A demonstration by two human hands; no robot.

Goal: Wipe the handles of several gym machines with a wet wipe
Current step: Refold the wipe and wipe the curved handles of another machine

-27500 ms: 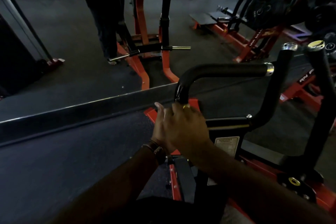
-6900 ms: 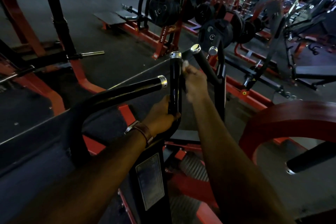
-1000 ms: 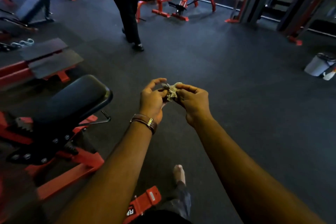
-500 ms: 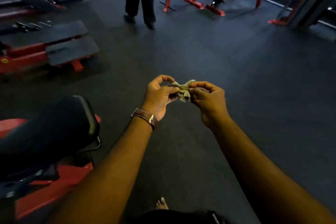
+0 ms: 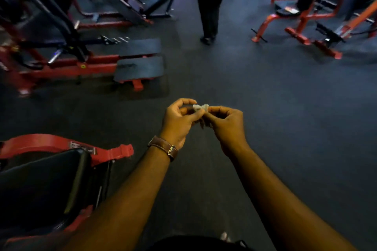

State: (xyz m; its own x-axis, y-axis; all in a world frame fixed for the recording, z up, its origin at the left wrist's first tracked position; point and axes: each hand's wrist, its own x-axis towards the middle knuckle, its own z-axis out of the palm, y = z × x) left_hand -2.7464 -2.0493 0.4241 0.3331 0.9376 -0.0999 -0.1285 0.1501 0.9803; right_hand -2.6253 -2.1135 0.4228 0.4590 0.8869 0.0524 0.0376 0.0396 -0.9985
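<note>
Head view: left hand (image 5: pixel 177 120) and right hand (image 5: pixel 226 123) are both pinching 1 crumpled wipe (image 5: pixel 200 107) between them, above dark floor (image 5: pixel 285 108).

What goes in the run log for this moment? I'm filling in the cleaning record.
phase: between machines | left hand: pinches wet wipe | right hand: pinches wet wipe | handle contact: none

One view only, worn on the head, aimed forward and steeply down over both forearms. Wide-angle bend is seen at the edges. The dark floor (image 5: pixel 285 118) is seen from standing height. A black pad (image 5: pixel 40 185) sits close at 8 o'clock, red machines (image 5: pixel 81 63) farther at 10 and 2, a standing person (image 5: pixel 210 2) at 12.
</note>
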